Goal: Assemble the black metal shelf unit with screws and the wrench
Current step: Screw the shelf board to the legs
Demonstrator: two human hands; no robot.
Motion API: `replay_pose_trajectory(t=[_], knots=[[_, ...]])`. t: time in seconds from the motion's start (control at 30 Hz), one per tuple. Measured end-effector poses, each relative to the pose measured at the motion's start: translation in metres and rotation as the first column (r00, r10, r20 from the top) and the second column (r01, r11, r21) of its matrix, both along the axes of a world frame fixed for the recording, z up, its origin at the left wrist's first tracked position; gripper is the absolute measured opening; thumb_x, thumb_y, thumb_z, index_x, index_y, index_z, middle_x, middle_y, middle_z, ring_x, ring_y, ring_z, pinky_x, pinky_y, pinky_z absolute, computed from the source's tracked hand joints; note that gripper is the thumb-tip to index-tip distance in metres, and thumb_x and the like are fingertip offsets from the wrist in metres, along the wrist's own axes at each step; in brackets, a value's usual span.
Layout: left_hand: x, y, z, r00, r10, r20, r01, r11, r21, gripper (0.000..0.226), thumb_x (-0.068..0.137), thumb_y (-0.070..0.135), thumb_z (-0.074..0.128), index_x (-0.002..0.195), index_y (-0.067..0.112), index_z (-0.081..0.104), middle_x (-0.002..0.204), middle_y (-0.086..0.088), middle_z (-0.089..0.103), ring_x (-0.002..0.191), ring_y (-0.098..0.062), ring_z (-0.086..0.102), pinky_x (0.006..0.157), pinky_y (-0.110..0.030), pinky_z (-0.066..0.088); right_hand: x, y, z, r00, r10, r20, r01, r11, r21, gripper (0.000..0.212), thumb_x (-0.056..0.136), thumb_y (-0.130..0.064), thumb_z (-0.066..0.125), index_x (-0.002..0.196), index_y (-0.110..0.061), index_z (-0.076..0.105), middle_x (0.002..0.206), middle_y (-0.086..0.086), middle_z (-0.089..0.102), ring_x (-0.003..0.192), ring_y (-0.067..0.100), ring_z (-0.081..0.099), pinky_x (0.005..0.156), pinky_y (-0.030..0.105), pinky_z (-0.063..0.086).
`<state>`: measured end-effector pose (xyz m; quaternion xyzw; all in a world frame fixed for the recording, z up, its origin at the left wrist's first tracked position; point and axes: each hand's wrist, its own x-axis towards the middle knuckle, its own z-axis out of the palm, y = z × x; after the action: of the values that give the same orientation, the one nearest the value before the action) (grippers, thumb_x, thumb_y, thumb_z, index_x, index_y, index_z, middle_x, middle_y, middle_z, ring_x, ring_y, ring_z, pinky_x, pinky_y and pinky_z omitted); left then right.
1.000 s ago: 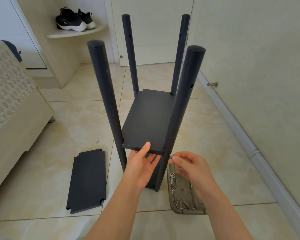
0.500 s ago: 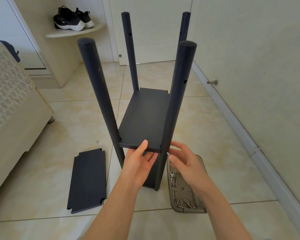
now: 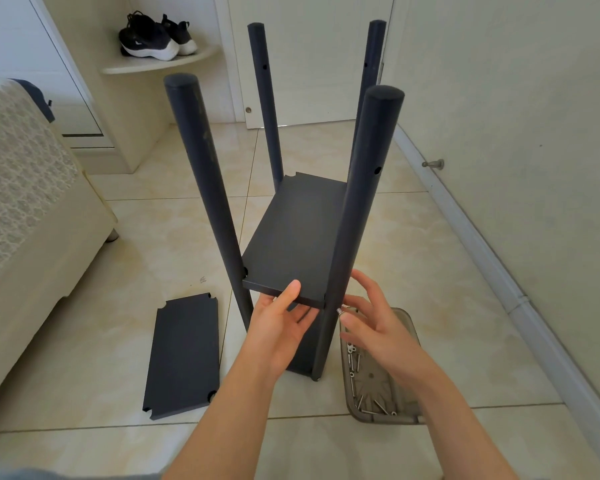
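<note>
While the shelf unit (image 3: 302,237) stands mid-frame on the floor (image 3: 101,341), spare panel (image 3: 184,355) lies lower left, screw tray (image 3: 385,419) lower right; left hand (image 3: 278,327) clamps the shelf's front edge, right hand (image 3: 378,327) pinches a screw (image 3: 340,310) at the near-right post (image 3: 357,202), other fingers spread

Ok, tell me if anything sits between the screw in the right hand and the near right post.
Nothing visible does. The right hand pinches the screw right beside the near right post, below the corner of the shelf panel. The left hand holds the panel's edge on the post's other side.
</note>
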<state>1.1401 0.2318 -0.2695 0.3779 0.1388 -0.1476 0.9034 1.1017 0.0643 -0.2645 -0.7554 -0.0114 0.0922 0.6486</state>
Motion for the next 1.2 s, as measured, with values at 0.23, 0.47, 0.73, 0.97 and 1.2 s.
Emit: replay_pose_trajectory(t=[0.23, 0.47, 0.73, 0.97, 1.2], knots=[[0.001, 0.002, 0.001, 0.999, -0.038, 0.023, 0.037, 0.999, 0.034, 0.043, 0.096, 0.011, 0.061, 0.137, 0.018, 0.054, 0.121, -0.007, 0.072, 0.110, -0.028, 0.070, 0.083, -0.037, 0.061, -0.002, 0.001, 0.004, 1.000, 0.020, 0.017, -0.019, 0.999, -0.047, 0.048, 0.102, -0.014, 0.049, 0.128, -0.055, 0.047, 0.122, -0.023, 0.060, 0.120, -0.002, 0.056, 0.104, 0.040, 0.049], [0.001, 0.006, 0.000, 0.998, -0.054, 0.026, 0.053, 0.997, 0.059, 0.045, 0.096, 0.010, 0.060, 0.139, 0.018, 0.053, 0.126, -0.007, 0.070, 0.113, -0.030, 0.068, 0.088, -0.040, 0.060, -0.004, -0.002, 0.009, 0.998, 0.063, -0.005, -0.063, 0.995, -0.072, 0.044, 0.102, -0.013, 0.049, 0.123, -0.052, 0.049, 0.119, -0.019, 0.061, 0.115, -0.003, 0.058, 0.100, 0.032, 0.051], [0.003, 0.005, 0.000, 0.999, -0.038, 0.012, 0.037, 0.999, 0.031, 0.041, 0.096, 0.011, 0.061, 0.136, 0.019, 0.056, 0.118, -0.007, 0.073, 0.107, -0.028, 0.071, 0.082, -0.038, 0.061, -0.003, 0.002, 0.013, 0.998, 0.067, 0.003, -0.066, 0.993, -0.095, 0.040, 0.101, -0.015, 0.051, 0.125, -0.046, 0.046, 0.119, -0.017, 0.061, 0.111, -0.007, 0.058, 0.100, 0.030, 0.051], [0.003, 0.005, 0.003, 0.999, -0.032, 0.028, 0.032, 0.999, -0.005, 0.038, 0.097, 0.011, 0.060, 0.134, 0.020, 0.056, 0.120, -0.007, 0.072, 0.109, -0.028, 0.071, 0.085, -0.039, 0.061, -0.004, -0.004, 0.010, 0.995, 0.097, -0.013, -0.098, 0.991, -0.086, 0.041, 0.101, -0.012, 0.049, 0.126, -0.044, 0.047, 0.115, -0.019, 0.064, 0.114, -0.002, 0.059, 0.093, 0.028, 0.051], [0.004, 0.006, 0.006, 0.999, -0.027, 0.020, 0.028, 0.999, -0.029, 0.034, 0.096, 0.011, 0.060, 0.129, 0.021, 0.058, 0.117, -0.006, 0.074, 0.107, -0.027, 0.071, 0.087, -0.040, 0.059, -0.004, -0.008, 0.011, 0.993, 0.117, -0.003, -0.117, 0.987, -0.108, 0.039, 0.101, -0.012, 0.050, 0.127, -0.042, 0.050, 0.116, -0.014, 0.065, 0.114, 0.005, 0.061, 0.100, 0.041, 0.051]])
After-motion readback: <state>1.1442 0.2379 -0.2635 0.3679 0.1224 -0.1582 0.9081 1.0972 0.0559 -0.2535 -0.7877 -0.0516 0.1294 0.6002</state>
